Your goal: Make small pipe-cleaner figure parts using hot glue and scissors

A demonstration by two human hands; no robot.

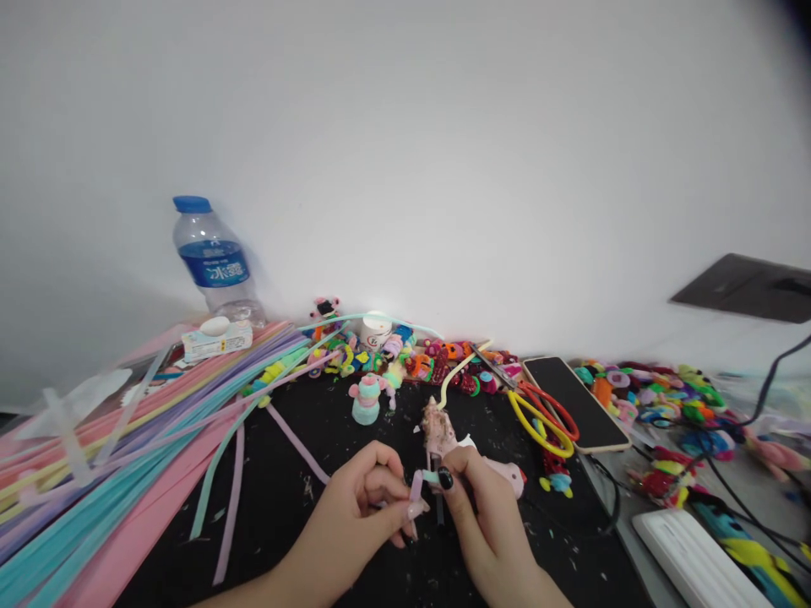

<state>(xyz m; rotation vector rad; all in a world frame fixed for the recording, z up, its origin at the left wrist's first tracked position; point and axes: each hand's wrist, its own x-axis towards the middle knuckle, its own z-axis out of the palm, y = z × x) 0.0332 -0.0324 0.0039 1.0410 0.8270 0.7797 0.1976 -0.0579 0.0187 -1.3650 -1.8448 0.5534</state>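
Note:
My left hand point(364, 498) and my right hand point(485, 515) meet low in the middle of the black table point(317, 540). Together they pinch a short piece of pipe cleaner point(423, 481), lilac on the left and mint on the right. Both hands have their fingers closed round it. Just behind them lies a pink glue gun point(443, 435), its tip pointing away from me. A small mint and pink pipe-cleaner figure point(366, 399) stands beyond my left hand.
A big pile of pastel pipe cleaners point(127, 439) fills the left side. A water bottle point(216, 263) stands by the wall. Scissors point(541, 414), a phone point(574, 401), many small coloured figures point(659, 397), cables and a white device point(697, 561) lie right.

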